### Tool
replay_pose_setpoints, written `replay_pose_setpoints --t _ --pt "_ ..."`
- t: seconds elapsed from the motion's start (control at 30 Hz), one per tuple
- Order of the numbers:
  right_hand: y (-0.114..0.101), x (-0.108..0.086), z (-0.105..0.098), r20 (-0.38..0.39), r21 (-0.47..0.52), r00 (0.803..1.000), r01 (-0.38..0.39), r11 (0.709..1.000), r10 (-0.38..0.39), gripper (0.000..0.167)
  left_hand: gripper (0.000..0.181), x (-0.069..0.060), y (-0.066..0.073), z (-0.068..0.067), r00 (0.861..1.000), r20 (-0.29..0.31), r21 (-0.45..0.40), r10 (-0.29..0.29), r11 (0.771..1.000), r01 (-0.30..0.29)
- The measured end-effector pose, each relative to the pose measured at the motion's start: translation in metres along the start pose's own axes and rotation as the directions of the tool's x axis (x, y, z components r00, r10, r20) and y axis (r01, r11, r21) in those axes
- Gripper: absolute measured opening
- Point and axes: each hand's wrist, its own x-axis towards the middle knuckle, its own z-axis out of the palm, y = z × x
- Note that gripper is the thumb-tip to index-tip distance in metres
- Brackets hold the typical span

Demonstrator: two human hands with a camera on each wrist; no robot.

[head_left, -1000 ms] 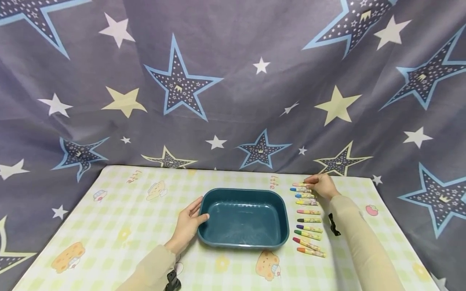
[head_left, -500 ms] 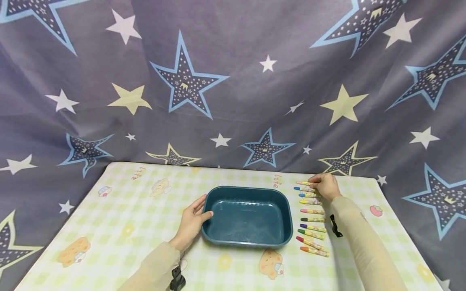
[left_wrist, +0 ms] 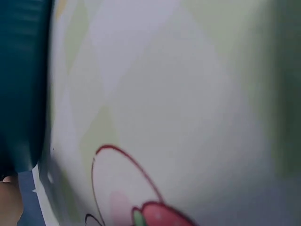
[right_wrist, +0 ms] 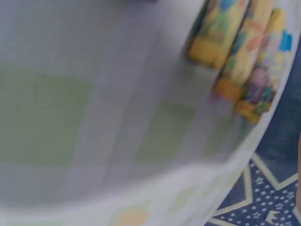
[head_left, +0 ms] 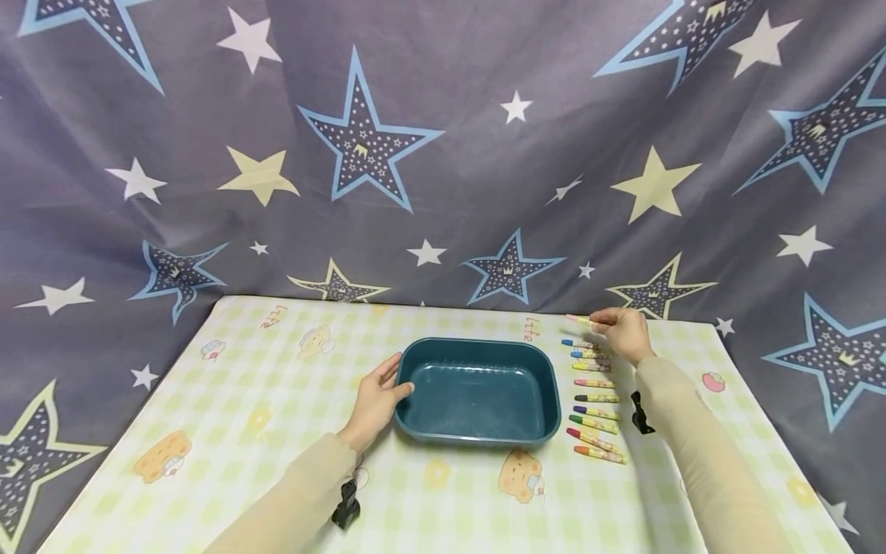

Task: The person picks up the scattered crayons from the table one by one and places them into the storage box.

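Observation:
My left hand (head_left: 374, 402) grips the left wall of a dark teal plastic bin (head_left: 477, 396), with the thumb over the rim on the inside. The bin's outer side (left_wrist: 21, 84) fills the left edge of the left wrist view. At the table's back right, my right hand (head_left: 626, 335) pinches a pale-pink-tipped crayon (head_left: 578, 319) by its right end, apart from the others. Several wrapped crayons (head_left: 597, 398) in various colours lie in a column between the bin and my right sleeve. Blurred crayon ends (right_wrist: 209, 49) show in the right wrist view; the pinched crayon cannot be made out there.
A green-and-white checked cloth (head_left: 277, 400) with cartoon prints covers the table. Behind the back edge hangs a grey curtain (head_left: 443, 192) patterned with stars. Black straps (head_left: 346, 504) sit on both sleeves.
My right hand has drawn the pale-pink-tipped crayon away from the column, towards the back edge. My left hand keeps its grip on the bin. The head view has shifted slightly.

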Motion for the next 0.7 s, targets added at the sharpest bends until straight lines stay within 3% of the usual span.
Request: replay_pose_setpoints --t 0.43,0.7 --pt "-0.036 -0.014 -0.005 0.000 0.183 1.000 0.026 0.983 -0.027 0.024 0.062 0.003 0.001 0.002 1.000 0.002 0.006 -0.001 1.000 0.001" --pt "-0.065 -0.023 0.005 0.043 0.222 0.992 0.108 0.969 -0.120 0.023 0.062 0.005 0.001 0.002 1.000 -0.008 -0.005 0.014 1.000 -0.014"
